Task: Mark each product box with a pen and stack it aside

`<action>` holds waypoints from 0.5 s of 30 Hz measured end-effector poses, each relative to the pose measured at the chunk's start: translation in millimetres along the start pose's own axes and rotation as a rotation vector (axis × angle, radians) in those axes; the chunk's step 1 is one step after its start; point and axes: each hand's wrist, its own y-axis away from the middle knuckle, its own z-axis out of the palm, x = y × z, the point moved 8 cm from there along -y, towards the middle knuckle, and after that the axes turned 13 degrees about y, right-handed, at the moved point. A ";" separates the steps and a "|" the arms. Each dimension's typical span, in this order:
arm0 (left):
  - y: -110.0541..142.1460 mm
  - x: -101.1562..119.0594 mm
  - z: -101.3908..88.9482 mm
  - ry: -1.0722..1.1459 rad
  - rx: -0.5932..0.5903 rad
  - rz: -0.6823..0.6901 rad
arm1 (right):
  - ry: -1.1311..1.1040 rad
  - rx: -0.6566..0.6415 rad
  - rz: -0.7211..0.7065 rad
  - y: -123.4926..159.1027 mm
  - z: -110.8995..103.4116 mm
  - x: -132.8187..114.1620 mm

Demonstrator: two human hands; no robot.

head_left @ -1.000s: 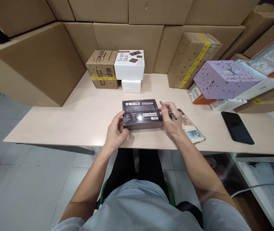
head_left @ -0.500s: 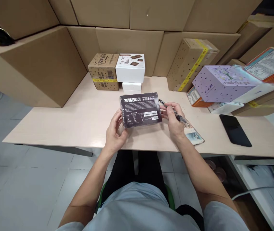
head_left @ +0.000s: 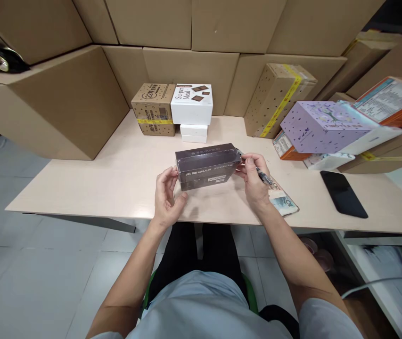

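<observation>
Mid-frame, the loosely cupped left hand [head_left: 167, 200] and right hand [head_left: 256, 184], gripping a pen [head_left: 264, 176], flank the film-wrapped box [head_left: 206, 165], seemingly steadying it.

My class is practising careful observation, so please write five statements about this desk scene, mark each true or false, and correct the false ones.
1. The right hand has a pen in it. True.
2. The phone lies between the two hands. False: the phone lies to the right of both.
3. The dark box is between the left hand and the right hand. True.
4. The white Su-per Meal box stands alone, far from any other box. False: it is right beside a speckled brown box.
5. A flat item with a banknote print lies near the right wrist. True.
</observation>
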 end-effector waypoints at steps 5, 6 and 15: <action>0.2 4.6 0.8 -0.091 -0.070 0.048 | 0.083 0.029 -0.019 1.8 -1.9 -5.0; 0.0 6.6 1.7 -0.107 -0.091 0.066 | 0.098 0.031 -0.030 1.6 -2.6 -5.4; -1.1 16.3 8.9 -0.140 -0.164 0.141 | 0.149 0.048 -0.145 -1.7 -10.9 -6.0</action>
